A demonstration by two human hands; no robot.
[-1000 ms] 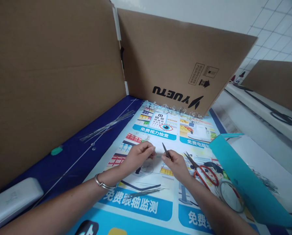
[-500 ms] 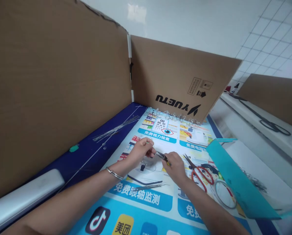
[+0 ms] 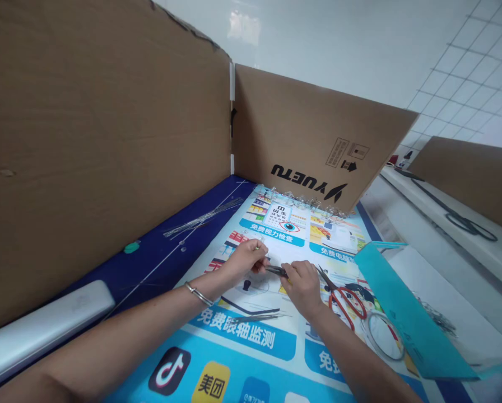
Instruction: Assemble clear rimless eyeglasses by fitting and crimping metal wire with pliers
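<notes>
My right hand [image 3: 303, 285] is wrapped round a pair of pliers [image 3: 276, 271], whose jaws point left. The jaw tips meet the fingertips of my left hand [image 3: 250, 259]. Those left fingers are pinched together on something too small to make out, perhaps a thin wire. A silver bangle [image 3: 199, 294] circles my left wrist. Below the hands, a small bundle of thin wires [image 3: 255, 318] lies on the printed mat [image 3: 200, 341]. Just right of my right hand rest scissors with red handles [image 3: 347, 305], their blades pointing up and left.
Cardboard panels [image 3: 108, 140] stand at the left and back. Bent clear pieces [image 3: 305, 200] line the back edge. More wires [image 3: 203, 217] lie on the blue surface. At right are a roll of tape [image 3: 384, 336] and a teal-edged box [image 3: 414, 313] holding metal bits.
The pliers have turned from slanting down to the right to lying nearly level as my right hand rotated. My left hand stays pinched in almost the same place. The camera view has shifted slightly.
</notes>
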